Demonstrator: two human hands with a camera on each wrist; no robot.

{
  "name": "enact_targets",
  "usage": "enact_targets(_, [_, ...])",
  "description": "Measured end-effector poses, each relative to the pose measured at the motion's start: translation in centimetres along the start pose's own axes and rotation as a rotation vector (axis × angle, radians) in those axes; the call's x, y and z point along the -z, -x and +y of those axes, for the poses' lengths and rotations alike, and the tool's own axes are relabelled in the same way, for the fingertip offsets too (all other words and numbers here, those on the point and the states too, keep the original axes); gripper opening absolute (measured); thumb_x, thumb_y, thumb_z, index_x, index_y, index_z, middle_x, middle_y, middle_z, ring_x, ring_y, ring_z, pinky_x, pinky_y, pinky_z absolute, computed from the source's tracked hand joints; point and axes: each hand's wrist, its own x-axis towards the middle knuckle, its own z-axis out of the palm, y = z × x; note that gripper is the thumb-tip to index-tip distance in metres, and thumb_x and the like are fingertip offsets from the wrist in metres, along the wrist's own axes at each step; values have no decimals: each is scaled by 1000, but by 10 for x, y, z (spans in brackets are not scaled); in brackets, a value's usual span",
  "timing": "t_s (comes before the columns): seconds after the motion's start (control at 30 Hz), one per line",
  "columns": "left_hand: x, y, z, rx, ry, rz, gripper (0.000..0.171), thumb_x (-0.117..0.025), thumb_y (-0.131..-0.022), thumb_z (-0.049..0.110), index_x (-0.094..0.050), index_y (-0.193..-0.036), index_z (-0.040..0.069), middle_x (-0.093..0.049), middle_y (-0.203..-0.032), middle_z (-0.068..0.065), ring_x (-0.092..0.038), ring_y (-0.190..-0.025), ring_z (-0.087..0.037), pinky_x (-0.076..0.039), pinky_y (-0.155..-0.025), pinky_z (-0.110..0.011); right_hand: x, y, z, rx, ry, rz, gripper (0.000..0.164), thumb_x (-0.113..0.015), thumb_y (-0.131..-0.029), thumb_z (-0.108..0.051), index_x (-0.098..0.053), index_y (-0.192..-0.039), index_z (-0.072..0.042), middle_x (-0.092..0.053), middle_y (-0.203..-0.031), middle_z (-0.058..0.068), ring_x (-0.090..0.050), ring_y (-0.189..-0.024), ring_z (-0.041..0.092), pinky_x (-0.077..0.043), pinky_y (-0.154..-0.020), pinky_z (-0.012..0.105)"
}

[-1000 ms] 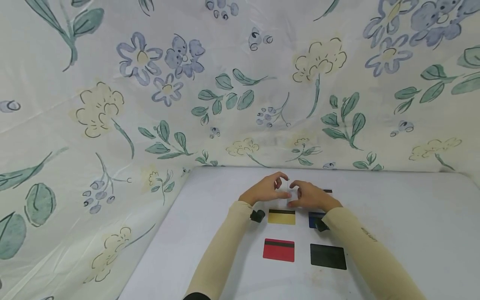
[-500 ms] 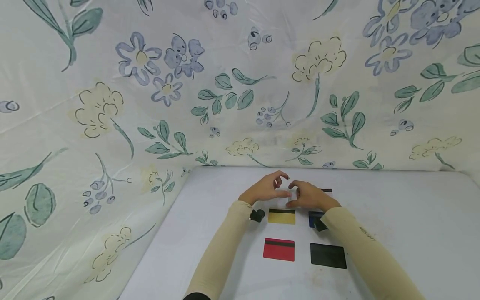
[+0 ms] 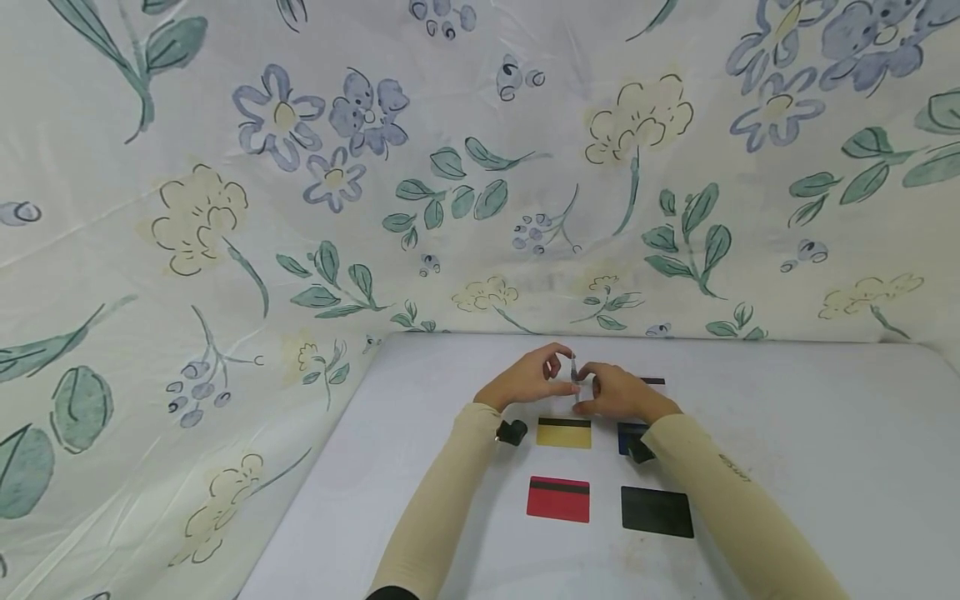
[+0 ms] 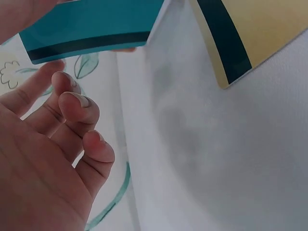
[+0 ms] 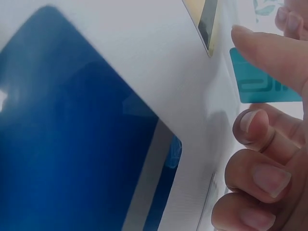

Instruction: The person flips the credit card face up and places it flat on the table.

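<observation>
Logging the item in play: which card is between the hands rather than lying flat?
The teal card, held upright between the left hand and right hand; the yellow card, red card, blue card and black card lie flat on the table.

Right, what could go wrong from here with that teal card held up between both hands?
The teal card sits in the fingers of the left hand and right hand, above the table, so it might slip and drop.

In the head view, the black wrist camera overlaps the blue card; lowering the wrist could nudge it.
</observation>
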Motion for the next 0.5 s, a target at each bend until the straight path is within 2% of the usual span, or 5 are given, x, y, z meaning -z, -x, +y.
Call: enact_targets(0.5, [3, 4, -8, -21, 16, 29, 67, -78, -91, 31, -49, -147, 8, -53, -97, -2, -49, -84, -14, -41, -69, -23, 7, 3, 5, 22, -23, -14, 61, -83, -88, -30, -55, -134, -1, -55, -78, 4, -51, -68, 15, -42, -61, 29])
